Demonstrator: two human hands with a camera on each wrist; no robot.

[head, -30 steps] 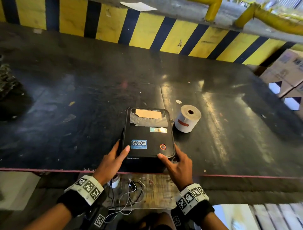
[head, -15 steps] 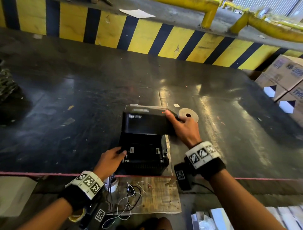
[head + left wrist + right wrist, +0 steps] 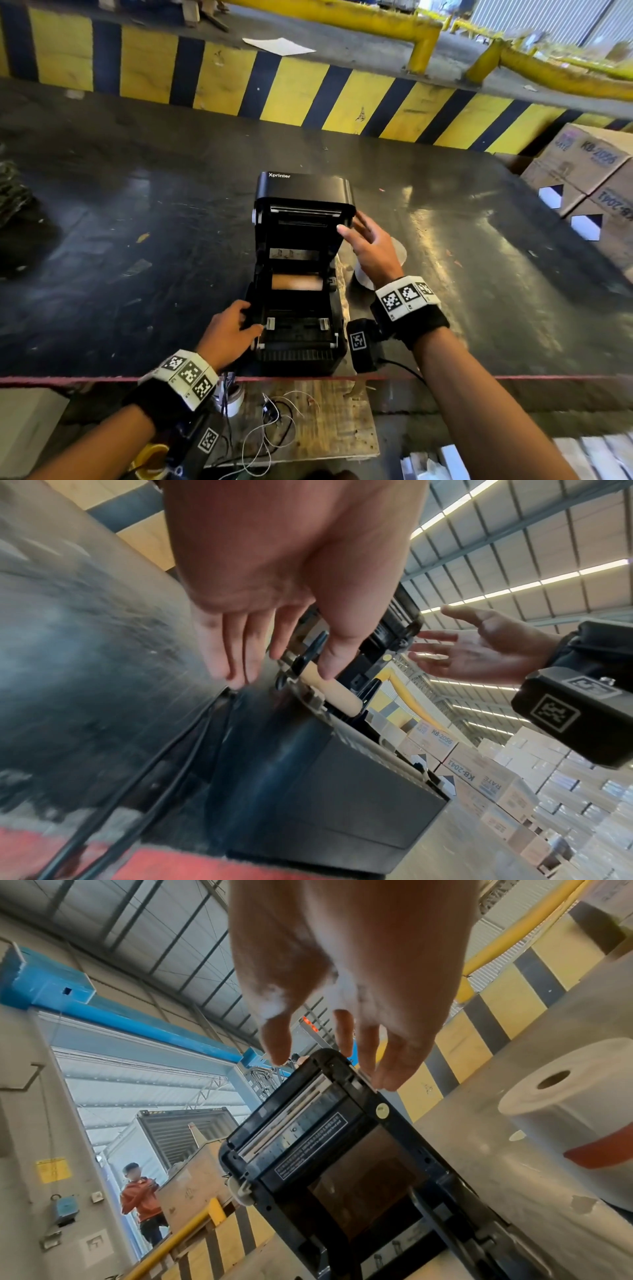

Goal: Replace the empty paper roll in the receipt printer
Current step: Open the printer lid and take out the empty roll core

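Note:
The black receipt printer (image 3: 301, 356) stands near the table's front edge with its lid (image 3: 305, 186) raised upright. A bare brown cardboard core (image 3: 297, 281) lies in the open paper bay, also visible in the left wrist view (image 3: 329, 691). My left hand (image 3: 251, 322) rests on the base's left side with straight fingers, its thumb over the rim. My right hand (image 3: 352, 224) is at the lid's upper right edge, fingers straight and spread, holding nothing. The new white paper roll (image 3: 399, 251) stands right of the printer, mostly hidden behind that hand; the right wrist view shows the roll (image 3: 565, 1110) with a red tab.
Cardboard boxes (image 3: 589, 171) are stacked at the right of the dark table (image 3: 137, 205). A yellow-and-black striped barrier (image 3: 274, 89) runs along the back. Below the front edge are a wooden board with loose wires (image 3: 308, 421) and a tape roll (image 3: 229, 399). A person in orange (image 3: 142, 1199) stands far off.
The printer lid went from closed, through half raised, to fully upright under my right hand, whose fingers have now straightened at its edge. My left hand stayed on the base's left side.

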